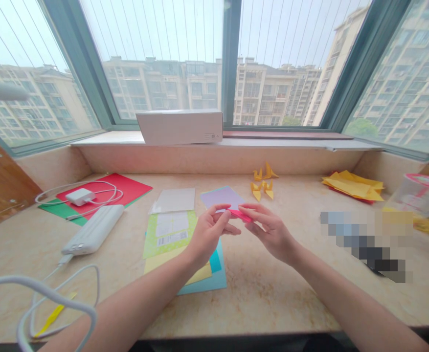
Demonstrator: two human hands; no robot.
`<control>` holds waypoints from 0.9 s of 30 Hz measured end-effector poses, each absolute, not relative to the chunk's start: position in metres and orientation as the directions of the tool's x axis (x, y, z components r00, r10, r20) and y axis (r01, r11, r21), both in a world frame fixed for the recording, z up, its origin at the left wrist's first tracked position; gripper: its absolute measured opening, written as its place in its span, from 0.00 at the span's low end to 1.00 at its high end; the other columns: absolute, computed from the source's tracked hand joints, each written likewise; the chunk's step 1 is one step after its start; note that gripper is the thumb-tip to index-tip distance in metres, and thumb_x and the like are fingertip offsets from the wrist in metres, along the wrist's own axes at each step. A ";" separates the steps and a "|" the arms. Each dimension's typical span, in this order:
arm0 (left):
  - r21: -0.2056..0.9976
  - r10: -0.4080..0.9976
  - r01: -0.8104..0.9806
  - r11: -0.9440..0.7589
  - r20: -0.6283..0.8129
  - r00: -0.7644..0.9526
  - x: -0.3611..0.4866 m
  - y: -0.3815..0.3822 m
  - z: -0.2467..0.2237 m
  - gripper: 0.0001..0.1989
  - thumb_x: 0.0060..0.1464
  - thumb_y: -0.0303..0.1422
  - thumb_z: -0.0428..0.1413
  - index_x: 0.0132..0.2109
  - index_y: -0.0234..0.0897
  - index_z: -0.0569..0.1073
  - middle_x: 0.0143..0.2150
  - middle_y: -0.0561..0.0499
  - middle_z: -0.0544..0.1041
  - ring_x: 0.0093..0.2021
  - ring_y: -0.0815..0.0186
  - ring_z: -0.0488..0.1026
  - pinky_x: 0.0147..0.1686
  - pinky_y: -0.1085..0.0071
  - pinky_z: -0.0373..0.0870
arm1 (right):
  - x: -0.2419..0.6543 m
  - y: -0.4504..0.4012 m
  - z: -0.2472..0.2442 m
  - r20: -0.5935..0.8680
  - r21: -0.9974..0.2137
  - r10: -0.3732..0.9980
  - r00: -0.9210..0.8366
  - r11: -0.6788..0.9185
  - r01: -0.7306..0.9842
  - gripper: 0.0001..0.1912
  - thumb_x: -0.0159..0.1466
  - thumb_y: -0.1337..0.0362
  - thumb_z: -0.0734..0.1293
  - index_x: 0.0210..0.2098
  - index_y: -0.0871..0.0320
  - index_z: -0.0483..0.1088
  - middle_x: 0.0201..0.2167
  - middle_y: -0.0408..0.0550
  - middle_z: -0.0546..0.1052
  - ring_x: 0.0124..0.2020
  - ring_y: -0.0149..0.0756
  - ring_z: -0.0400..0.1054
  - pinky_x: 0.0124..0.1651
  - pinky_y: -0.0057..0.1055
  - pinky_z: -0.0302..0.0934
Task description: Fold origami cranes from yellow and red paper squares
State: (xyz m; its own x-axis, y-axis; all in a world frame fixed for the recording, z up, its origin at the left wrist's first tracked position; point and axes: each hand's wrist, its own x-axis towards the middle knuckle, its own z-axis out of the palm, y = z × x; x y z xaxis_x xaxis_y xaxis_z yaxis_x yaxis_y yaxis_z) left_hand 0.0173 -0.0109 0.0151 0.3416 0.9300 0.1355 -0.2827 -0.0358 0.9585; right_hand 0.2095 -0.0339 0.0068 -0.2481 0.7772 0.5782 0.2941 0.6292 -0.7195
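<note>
Between my two hands is a small piece of folded pink paper (pixel 242 215), held above the counter. My left hand (pixel 214 224) pinches its left end between thumb and fingers. On the other end, the thumb and fingers of my right hand (pixel 269 229) are closed. Just behind the hands lies a lilac paper sheet (pixel 221 196). Several folded yellow paper cranes (pixel 261 189) stand farther back, right of the middle. Under and beside my left forearm are a green paper packet (pixel 151 242) and light blue and yellow sheets (pixel 219 281).
At left, a white power bank (pixel 94 229), a charger (pixel 80 197) and looping white cables (pixel 38 283) lie near red paper (pixel 126 188). Yellow paper pieces (pixel 353 186) and a clear cup (pixel 419 195) stand right. A white box (pixel 179 128) rests on the sill.
</note>
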 end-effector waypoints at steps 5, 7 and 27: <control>0.927 0.940 -0.376 0.003 0.125 0.317 0.019 -0.010 0.014 0.31 0.52 0.38 0.67 0.58 0.33 0.65 0.41 0.45 0.83 0.36 0.61 0.81 0.44 0.62 0.77 | 0.208 -0.037 0.009 0.565 -0.693 0.745 -0.353 0.661 0.287 0.20 0.73 0.55 0.59 0.60 0.48 0.71 0.60 0.54 0.69 0.63 0.49 0.63 0.64 0.51 0.59; 0.920 0.941 -0.391 0.000 0.132 0.311 0.019 -0.010 0.014 0.31 0.51 0.36 0.68 0.58 0.33 0.65 0.41 0.45 0.83 0.38 0.60 0.81 0.44 0.61 0.76 | 0.206 -0.035 0.005 0.557 -0.741 0.774 -0.300 0.627 0.242 0.18 0.72 0.56 0.60 0.58 0.47 0.73 0.59 0.53 0.69 0.62 0.48 0.64 0.63 0.49 0.62; 0.987 0.891 -0.106 -0.120 0.154 0.427 0.021 -0.015 0.005 0.12 0.54 0.37 0.64 0.36 0.32 0.72 0.33 0.48 0.77 0.37 0.63 0.77 0.41 0.63 0.75 | 0.201 -0.027 -0.001 0.535 -0.834 0.841 0.078 0.511 0.208 0.09 0.62 0.61 0.72 0.42 0.54 0.76 0.40 0.49 0.80 0.43 0.41 0.76 0.49 0.41 0.70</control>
State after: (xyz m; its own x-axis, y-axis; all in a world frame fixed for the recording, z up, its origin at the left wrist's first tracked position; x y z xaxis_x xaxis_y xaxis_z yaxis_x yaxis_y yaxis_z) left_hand 0.0207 -0.0146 0.0051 0.4270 0.8911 0.1538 -0.1058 -0.1197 0.9872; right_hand 0.2007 -0.0274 -0.0014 0.0785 0.8413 0.5348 0.2080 0.5108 -0.8341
